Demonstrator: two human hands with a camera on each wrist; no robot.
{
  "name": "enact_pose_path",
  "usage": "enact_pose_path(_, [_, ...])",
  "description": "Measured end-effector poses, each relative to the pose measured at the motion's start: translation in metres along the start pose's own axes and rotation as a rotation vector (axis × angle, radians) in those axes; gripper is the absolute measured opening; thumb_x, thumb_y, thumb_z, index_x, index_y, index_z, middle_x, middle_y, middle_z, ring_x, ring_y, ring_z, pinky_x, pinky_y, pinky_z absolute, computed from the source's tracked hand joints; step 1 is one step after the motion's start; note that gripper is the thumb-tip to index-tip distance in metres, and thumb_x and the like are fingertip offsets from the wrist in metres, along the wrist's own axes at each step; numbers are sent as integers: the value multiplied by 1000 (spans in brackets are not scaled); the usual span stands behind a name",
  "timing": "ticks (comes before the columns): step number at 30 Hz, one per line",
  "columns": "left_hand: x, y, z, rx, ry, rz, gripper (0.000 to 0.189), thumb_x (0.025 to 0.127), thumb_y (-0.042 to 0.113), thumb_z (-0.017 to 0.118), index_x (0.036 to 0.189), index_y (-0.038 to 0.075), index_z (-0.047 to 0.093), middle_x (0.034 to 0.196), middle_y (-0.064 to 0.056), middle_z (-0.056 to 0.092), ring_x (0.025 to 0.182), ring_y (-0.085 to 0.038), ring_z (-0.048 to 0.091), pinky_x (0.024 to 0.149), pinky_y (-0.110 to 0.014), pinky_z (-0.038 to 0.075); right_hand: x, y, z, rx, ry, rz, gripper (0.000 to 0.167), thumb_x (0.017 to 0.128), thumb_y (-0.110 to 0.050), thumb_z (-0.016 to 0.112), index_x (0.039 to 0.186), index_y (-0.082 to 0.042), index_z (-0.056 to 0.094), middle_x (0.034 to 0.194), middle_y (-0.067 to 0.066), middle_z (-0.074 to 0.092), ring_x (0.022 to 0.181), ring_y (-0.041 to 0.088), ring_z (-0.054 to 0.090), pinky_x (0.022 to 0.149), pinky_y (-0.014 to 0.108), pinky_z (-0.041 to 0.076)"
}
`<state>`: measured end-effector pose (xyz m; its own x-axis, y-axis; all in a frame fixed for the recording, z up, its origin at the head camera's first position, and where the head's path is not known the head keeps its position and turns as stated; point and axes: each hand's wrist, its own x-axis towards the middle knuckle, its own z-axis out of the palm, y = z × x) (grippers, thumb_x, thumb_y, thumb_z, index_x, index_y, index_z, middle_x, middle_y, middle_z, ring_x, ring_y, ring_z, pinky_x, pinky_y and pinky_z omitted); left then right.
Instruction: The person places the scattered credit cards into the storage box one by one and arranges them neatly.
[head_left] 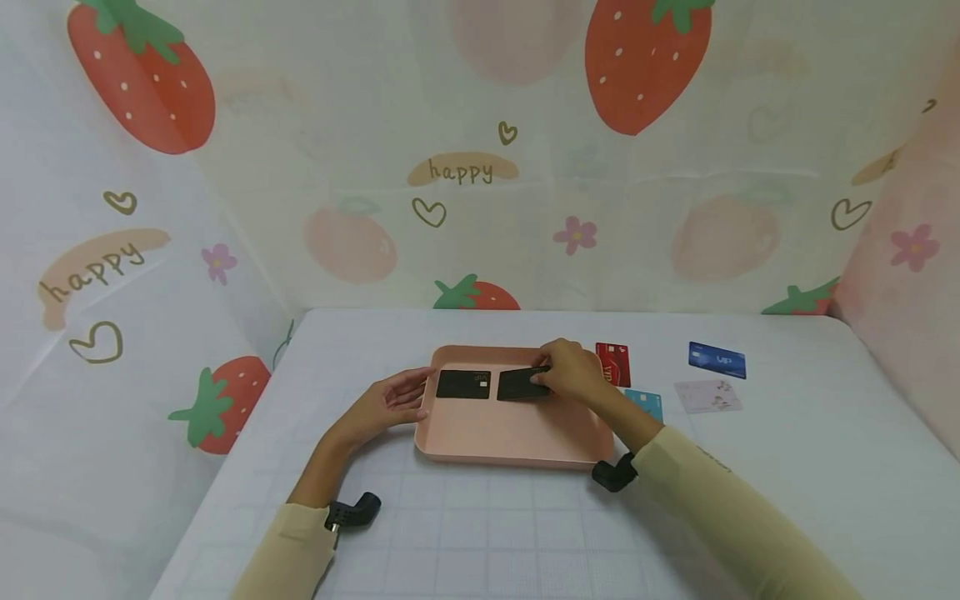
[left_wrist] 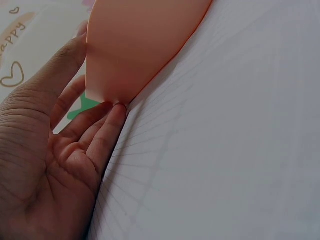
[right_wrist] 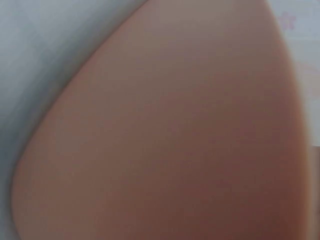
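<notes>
A pink tray (head_left: 517, 442) lies on the table. Inside it, near the far side, is a black card (head_left: 463, 384) with a small chip and the letters VIP. Beside that card my right hand (head_left: 573, 371) pinches a second black card (head_left: 519, 384) by its right end, low over the tray floor. My left hand (head_left: 386, 408) holds the tray's left edge, thumb up at the rim and fingertips low against the outer wall in the left wrist view. The right wrist view shows the tray (right_wrist: 150, 125) close and blurred, with neither card in sight.
Right of the tray lie a red card (head_left: 614, 363), a light blue card (head_left: 647, 404) partly behind the right forearm, a dark blue card (head_left: 717, 360) and a pale flowered card (head_left: 708, 396). Patterned curtains (head_left: 480, 225) stand behind and at both sides of the table.
</notes>
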<state>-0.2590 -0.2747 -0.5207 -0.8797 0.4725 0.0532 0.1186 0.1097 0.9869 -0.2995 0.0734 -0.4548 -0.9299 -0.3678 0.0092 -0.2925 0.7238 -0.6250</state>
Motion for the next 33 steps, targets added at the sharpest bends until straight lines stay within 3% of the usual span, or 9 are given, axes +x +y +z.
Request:
enact_pose_path(5, [0,0,0,8,0,13,73,88,3,79,152,3,44,158,-15,42,145,-31,40,110,-24,43,0,-1,2,2,5,-13,20,89,-4,76,106,6,74,99,17,73,91,27,67,75,38,59])
enact_pose_path(14, [0,-1,-2,-14,-23,40,73,88,-1,77,152,-1,41,158,-20,39,146,-36,37,110,-25,42,-1,-9,4,-33,-13,35,24,92,-5,72,114,6,72,110,19,72,102,30,66,88,43,58])
enact_pose_path(33, [0,0,0,-18,-12,25,73,88,0,78,152,1,43,158,-18,41,145,-34,39,109,-25,43,-3,-12,6,-67,-40,34,27,94,-9,70,118,6,71,112,19,71,105,31,66,89,44,57])
